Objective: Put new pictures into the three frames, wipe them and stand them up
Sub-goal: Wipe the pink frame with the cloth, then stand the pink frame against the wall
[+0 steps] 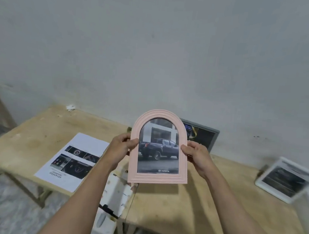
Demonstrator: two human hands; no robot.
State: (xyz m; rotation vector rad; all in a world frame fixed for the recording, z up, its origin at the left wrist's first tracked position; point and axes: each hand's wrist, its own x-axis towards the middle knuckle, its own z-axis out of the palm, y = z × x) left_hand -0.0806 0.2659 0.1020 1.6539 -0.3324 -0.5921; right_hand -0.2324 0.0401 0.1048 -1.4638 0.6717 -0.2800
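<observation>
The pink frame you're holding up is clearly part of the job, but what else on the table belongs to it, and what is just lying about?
Part of the job:
- pink arched frame, held by left hand and right hand
- grey frame against the wall
- white frame on the right
- printed sheet, possibly picture stock

Lying about:
- white scrap at the table's far edge
- white packaging below the frame

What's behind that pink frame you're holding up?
Behind the pink frame, a grey frame stands against the wall, showing a dark picture. Its left part is covered, and so is the table directly behind.
</observation>
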